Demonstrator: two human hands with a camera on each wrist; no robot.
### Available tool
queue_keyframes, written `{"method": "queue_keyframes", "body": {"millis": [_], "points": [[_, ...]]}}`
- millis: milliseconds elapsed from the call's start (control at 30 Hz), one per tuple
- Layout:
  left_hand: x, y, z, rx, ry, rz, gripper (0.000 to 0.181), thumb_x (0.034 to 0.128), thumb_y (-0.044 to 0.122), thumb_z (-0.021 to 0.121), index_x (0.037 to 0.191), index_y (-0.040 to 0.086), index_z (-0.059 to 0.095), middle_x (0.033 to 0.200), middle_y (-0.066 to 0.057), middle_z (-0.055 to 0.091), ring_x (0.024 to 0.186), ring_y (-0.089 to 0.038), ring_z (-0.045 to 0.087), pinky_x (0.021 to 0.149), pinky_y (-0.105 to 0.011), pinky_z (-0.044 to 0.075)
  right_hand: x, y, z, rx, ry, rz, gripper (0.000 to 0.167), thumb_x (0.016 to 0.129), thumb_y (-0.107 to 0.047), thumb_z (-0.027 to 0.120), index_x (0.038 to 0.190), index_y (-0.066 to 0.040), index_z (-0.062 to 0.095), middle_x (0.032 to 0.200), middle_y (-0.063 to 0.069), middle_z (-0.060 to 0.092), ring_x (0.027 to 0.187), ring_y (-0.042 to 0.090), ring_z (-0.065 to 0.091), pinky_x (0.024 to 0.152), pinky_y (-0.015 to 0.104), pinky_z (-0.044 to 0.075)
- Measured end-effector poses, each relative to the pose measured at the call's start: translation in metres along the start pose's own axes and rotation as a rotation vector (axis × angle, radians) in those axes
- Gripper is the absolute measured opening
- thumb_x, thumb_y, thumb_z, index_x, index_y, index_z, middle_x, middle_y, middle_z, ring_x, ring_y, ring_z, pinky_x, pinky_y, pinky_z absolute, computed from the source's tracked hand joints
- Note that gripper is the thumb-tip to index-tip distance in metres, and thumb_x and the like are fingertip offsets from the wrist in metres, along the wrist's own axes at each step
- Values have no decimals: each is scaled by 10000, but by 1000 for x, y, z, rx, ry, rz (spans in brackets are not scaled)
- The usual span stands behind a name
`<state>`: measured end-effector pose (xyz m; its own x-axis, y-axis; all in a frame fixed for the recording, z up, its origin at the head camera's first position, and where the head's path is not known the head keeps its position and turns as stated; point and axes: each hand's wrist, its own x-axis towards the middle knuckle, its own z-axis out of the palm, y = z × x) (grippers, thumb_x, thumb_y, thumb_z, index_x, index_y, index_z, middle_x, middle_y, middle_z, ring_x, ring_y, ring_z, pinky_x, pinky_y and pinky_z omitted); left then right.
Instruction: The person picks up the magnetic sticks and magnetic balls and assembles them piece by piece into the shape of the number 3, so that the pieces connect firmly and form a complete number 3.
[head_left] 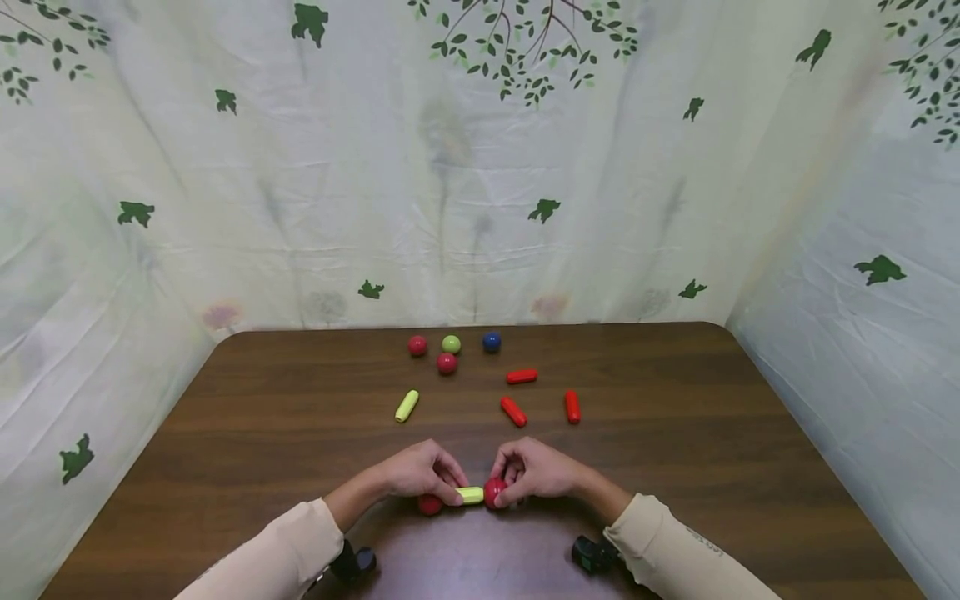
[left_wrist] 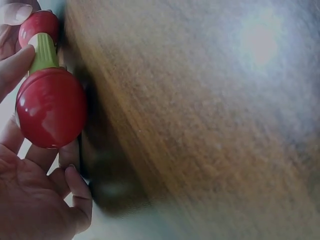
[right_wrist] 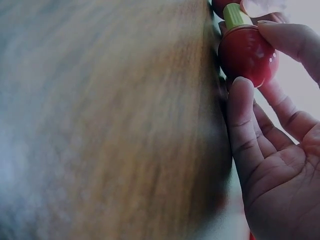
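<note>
A short yellow-green stick (head_left: 471,495), ridged in the left wrist view, joins two glossy red balls, one at each end. My left hand (head_left: 422,472) pinches this stick between thumb and fingers, close to the left red ball (left_wrist: 51,107). At the other end, my right hand (head_left: 542,470) holds the right red ball (right_wrist: 248,56) with thumb and fingertips. The stick meets both balls without a visible gap. In the head view, the left hand hides part of the stick and of the left ball.
Farther back on the brown table (head_left: 300,400) lie two red balls (head_left: 447,363), a green ball (head_left: 451,344) and a blue ball (head_left: 491,342). Three red sticks (head_left: 573,407) are spread to the right, and another yellow-green stick (head_left: 407,406) lies left. A printed curtain (head_left: 465,208) hangs behind.
</note>
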<state>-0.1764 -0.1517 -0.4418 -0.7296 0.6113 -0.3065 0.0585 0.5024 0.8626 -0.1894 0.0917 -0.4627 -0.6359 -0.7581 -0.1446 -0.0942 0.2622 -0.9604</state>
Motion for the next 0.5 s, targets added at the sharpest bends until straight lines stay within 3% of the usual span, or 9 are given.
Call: {"method": "queue_keyframes", "body": {"millis": [300, 500], "points": [[-2, -2, 2, -28, 11, -14, 131, 778, 41, 763, 901, -1, 745, 765, -40, 706, 690, -57, 600, 660, -201, 463, 2, 1, 1, -36, -2, 20, 220, 764, -22, 772, 925, 15, 626, 685, 26, 623, 582, 76, 559, 526, 189, 448], [-1, 1, 0, 5, 15, -27, 118, 777, 68, 774, 877, 11, 750, 786, -34, 715, 717, -55, 595, 688, -209, 464, 1, -4, -10, -106, -23, 15, 239, 786, -87, 779, 967, -27, 635, 780, 3, 632, 633, 81, 568, 564, 204, 469]]}}
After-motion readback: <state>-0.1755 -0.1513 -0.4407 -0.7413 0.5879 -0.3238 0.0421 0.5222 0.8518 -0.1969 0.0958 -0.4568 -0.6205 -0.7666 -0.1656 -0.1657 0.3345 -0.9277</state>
